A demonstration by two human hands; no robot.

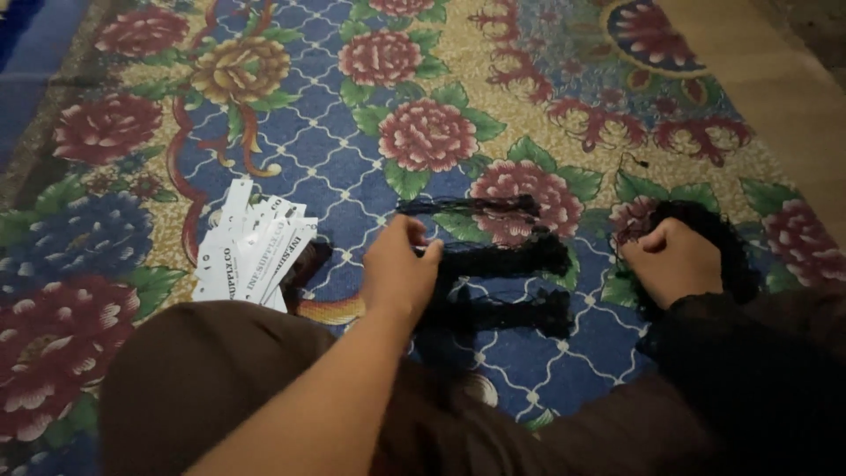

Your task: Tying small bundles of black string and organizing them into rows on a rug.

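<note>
Our brown-clad knee (203,388) sitting nearest. Left hand (398,269) pinching black hair bundle (493,260) at 12 o'clock, keeping strands aligned; right hand (674,260) fisting loose black hair (705,234) at 2 o'clock.

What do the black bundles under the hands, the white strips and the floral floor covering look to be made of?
Black bundles: fine matte strands, likely hair or fibre; the wispy, frayed ends suggest it. White strips: thin paper or card, flat, printed, fanned in a loose pile. Floral floor covering: seemingly a printed woven or plush mat; the dim picture leaves its texture open.
</note>
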